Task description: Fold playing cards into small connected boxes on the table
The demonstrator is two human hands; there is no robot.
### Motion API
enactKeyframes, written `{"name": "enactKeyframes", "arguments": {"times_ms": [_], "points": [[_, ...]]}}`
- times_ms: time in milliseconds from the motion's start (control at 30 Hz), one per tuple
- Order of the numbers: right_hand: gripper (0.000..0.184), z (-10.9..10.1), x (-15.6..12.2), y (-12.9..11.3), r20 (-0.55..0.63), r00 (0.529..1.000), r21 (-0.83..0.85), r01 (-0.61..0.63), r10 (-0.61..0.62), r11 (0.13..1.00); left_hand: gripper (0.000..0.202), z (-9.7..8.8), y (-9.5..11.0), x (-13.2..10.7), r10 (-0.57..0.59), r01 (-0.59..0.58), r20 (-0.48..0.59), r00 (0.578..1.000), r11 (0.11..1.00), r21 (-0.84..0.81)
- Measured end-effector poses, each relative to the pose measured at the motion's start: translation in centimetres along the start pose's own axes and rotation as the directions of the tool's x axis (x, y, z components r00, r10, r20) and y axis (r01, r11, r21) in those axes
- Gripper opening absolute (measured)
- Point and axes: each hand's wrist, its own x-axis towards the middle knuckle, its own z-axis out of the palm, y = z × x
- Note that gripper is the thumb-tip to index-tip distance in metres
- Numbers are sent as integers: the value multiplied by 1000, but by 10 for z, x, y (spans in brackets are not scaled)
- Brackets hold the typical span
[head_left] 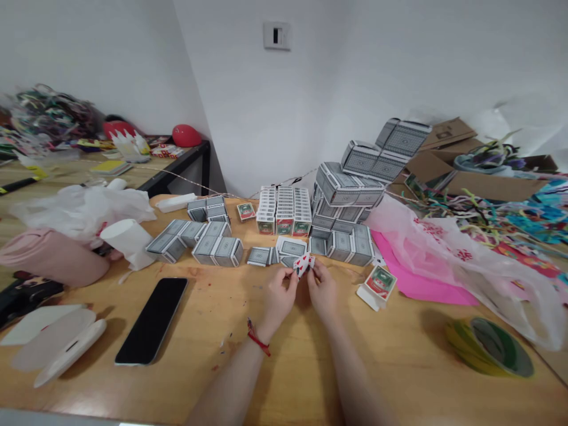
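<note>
Both of my hands meet over the middle of the wooden table (284, 367). My left hand (279, 299) and my right hand (323, 291) are closed around a small stack of playing cards (303, 262), whose top card shows red pips. A red string is tied round my left wrist. Just beyond my fingers lie grey-backed card packs (290, 247). An open card box (378, 285) with a red and green face rests to the right of my right hand.
Rows of boxed decks (284, 210) and piled grey cartons (355, 195) stand behind. A black phone (153, 319) lies left, beside white plates (66, 349) and a paper cup (126, 239). Pink plastic bag (448, 260) and tape rolls (490, 346) lie right.
</note>
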Motion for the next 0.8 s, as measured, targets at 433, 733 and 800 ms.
{"name": "enactKeyframes", "arguments": {"times_ms": [433,733,800], "points": [[31,2,-3,-1,-65,998,-219,-34,21,975,9,1,0,1,10,-10,2,1000,1000,0],[29,3,-7,-8,-133,989,-249,-95,62,964,11,4,-4,-1,3,-3,42,999,1000,-3],[27,1,-6,-10,-92,994,-190,-82,65,978,11,2,-5,0,-1,1,31,1000,1000,4]]}}
